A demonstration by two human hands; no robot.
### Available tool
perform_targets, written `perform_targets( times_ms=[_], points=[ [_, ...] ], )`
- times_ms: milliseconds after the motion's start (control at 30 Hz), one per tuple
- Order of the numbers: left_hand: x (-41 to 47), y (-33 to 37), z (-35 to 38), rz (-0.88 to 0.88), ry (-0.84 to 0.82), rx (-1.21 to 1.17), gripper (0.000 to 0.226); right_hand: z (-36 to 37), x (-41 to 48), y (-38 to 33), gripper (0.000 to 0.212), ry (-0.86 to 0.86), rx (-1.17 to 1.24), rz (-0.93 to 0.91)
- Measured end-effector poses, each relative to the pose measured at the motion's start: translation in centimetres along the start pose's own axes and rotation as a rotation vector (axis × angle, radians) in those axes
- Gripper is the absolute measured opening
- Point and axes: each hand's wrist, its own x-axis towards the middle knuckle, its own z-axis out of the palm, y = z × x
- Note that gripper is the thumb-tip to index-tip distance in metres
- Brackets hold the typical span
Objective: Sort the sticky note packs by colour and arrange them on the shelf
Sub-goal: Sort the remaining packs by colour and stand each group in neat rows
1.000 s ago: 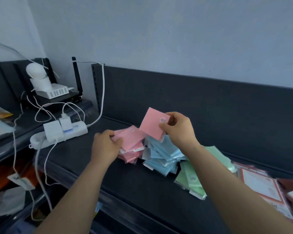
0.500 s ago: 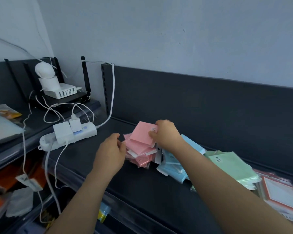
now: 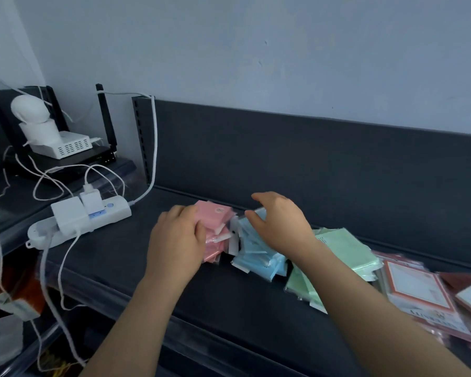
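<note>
1. The pink pack (image 3: 214, 213), held raised above the piles a second ago, is now laid on top of the pink pile (image 3: 215, 242) and released.
2. The right hand (image 3: 280, 221) is moved across to the blue pile (image 3: 259, 257), with its fingers spread over the topmost pack.
3. The left hand (image 3: 177, 238) is shifted further onto the pink pile's left edge, which is gripped.

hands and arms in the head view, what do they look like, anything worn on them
Both forearms are bare as far as the frame's edge, with no sleeves showing. The left hand and right hand wear no gloves, and no watch, ring or bracelet is visible.
</note>
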Motion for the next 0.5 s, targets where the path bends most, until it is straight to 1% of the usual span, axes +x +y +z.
perform_targets(
  times_ms=[133, 200, 400, 500],
  points=[
    [-0.7, 3.6, 0.7, 0.123, 0.003, -0.098, 0.027, -1.7, -3.4, 2.8, 0.050, 0.056, 0.004, 0.056],
    [-1.4, 5.5, 1.3, 0.149, -0.025, -0.143, 0.029, -2.6, -5.4, 4.4, 0.052, 0.078, -0.018, 0.085],
    [-4.5, 12.2, 3.1, 0.211, -0.084, -0.220, 0.029, -6.0, -11.7, 9.4, 0.051, 0.154, -0.119, 0.161],
    [-6.4, 16.1, 3.8, 0.255, -0.118, -0.257, 0.028, -8.0, -15.1, 12.1, 0.050, 0.162, -0.149, 0.212]
  ],
)
